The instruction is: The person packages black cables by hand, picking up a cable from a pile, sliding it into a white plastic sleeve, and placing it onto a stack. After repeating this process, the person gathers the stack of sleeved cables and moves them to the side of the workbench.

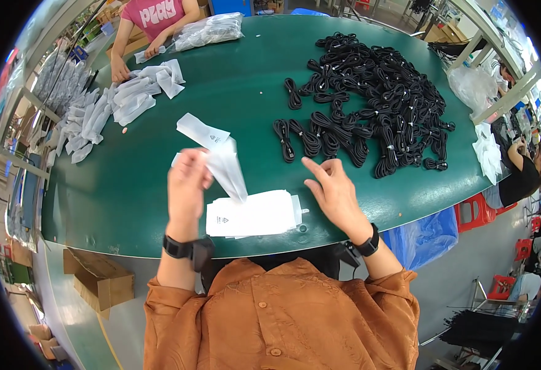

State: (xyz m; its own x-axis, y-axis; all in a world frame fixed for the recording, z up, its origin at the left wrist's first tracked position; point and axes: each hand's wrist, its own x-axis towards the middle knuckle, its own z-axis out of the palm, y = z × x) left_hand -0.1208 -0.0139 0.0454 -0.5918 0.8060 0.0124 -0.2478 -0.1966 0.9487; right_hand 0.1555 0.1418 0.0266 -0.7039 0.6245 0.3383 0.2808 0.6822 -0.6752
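My left hand (pixel 186 185) is closed in a pinch on a frosted plastic bag (pixel 227 169), which is slightly blurred and hangs down toward the right. Below it on the green table lies a flat stack of white frosted bags (pixel 255 214). Another bag (pixel 198 131) lies just beyond my left hand. Over the table to the right of the stack, my right hand (pixel 337 194) is held with its fingers apart and nothing in them. Past its fingertips spreads a large heap of bundled black cables (pixel 394 98), with a few bundles lying separately at its left edge.
Filled bags (pixel 138 92) lie in a row at the far left, where a co-worker in a pink top (pixel 153 18) handles one. Near that person sits a large clear pack (pixel 209 32). A cardboard box (pixel 101 280) stands on the floor at left; blue plastic sheeting (pixel 425 240) hangs at right.
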